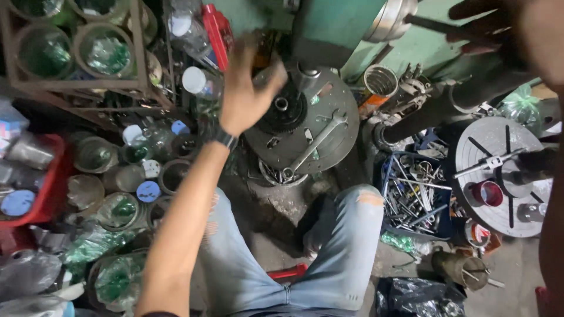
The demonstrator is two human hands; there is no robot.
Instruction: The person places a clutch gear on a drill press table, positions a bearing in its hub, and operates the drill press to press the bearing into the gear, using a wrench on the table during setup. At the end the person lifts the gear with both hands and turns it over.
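Above the round steel plate (329, 126), left hand (247, 94) raised, fingers (238, 56) spread loose, holding nothing, motion-blurred. Black gear (286, 111) sits on the plate just right of the palm; a long wrench (314, 144) lies across the plate beside it. Right hand (493, 26) at top right, dark and blurred, curled around a thin rod (435, 23). Empty jars (111, 194) crowd the floor to the left.

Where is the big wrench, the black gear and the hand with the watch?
Wrench (317, 141), head view: middle of its silver handle.
Black gear (286, 114), head view: its toothed face, beside the centre hole.
Left hand (247, 97), head view: back of the hand, above the watch.
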